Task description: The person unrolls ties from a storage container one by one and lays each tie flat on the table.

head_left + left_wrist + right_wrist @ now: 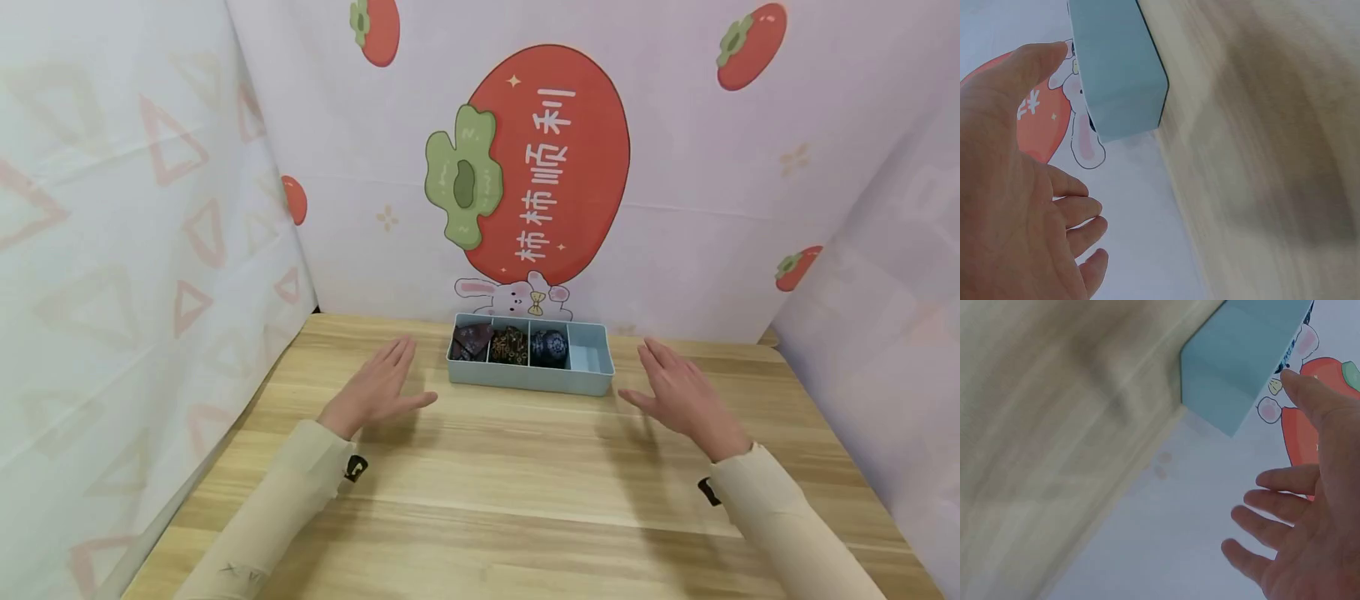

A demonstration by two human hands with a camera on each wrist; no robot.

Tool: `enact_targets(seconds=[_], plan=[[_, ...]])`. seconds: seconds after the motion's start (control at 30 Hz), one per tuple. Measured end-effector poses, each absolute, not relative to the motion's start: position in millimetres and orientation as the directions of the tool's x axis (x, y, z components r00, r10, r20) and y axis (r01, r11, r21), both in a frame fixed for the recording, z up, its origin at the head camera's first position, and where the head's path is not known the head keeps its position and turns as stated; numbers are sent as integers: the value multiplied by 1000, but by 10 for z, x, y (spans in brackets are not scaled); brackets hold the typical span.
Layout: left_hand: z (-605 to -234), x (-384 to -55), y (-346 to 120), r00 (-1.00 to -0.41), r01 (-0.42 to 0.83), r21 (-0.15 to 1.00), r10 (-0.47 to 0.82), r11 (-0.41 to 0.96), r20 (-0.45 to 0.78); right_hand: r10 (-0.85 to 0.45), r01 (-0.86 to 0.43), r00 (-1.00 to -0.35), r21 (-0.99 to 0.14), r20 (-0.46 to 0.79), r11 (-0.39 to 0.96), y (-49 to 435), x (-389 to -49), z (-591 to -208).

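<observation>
A long light-blue divided box [531, 378] stands at the back of the table. Three of its compartments hold dark patterned cloth items: a purplish folded one [472, 341] at the left, a brown-and-gold one [510, 345] beside it, and a navy rolled one [549, 347]. The rightmost compartment [590, 354] shows its bare floor. My left hand [378, 388] hovers off the box's left end, fingers extended and thumb apart, holding nothing. Off the right end my right hand [678, 397] mirrors it, also holding nothing. Both palms face the box [1119, 69] in the wrist views.
The wooden table [510, 492] carries shadows of both arms. Behind the box hangs a pale cloth backdrop [690, 250] with a large red persimmon print [585, 150]. Patterned cloth walls [112, 292] stand along the left and right sides.
</observation>
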State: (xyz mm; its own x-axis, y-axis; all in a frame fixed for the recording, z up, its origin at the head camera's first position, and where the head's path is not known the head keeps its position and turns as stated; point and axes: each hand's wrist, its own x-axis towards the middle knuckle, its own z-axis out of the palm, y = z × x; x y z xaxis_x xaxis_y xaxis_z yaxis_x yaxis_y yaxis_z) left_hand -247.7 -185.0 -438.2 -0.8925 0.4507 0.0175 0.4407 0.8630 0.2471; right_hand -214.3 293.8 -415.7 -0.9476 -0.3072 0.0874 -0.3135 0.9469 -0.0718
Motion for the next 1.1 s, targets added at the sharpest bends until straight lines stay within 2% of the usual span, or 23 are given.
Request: enact_targets(seconds=[0.27, 0.43, 0.87, 1.1], plan=[[-4233, -2698, -1659, -870, 473, 255, 493, 843, -16, -413, -423, -904, -92, 107, 902, 2821, -2499, -3911], [-4211, -2857, -1543, -858, 490, 245, 513, 836, -34, -473, -477, -878, -75, 72, 875, 2659, -2692, -3770], [-4239, -3100, -1342, -861, 475, 260, 505, 841, -57, -515, -515, -854, -29, -76, 857, 2118, -3029, -3681], [-4307, -3203, -1228, -867, 455, 268, 491, 849, -82, -517, -514, -845, -56, -136, 856, 1976, -3153, -3766]])
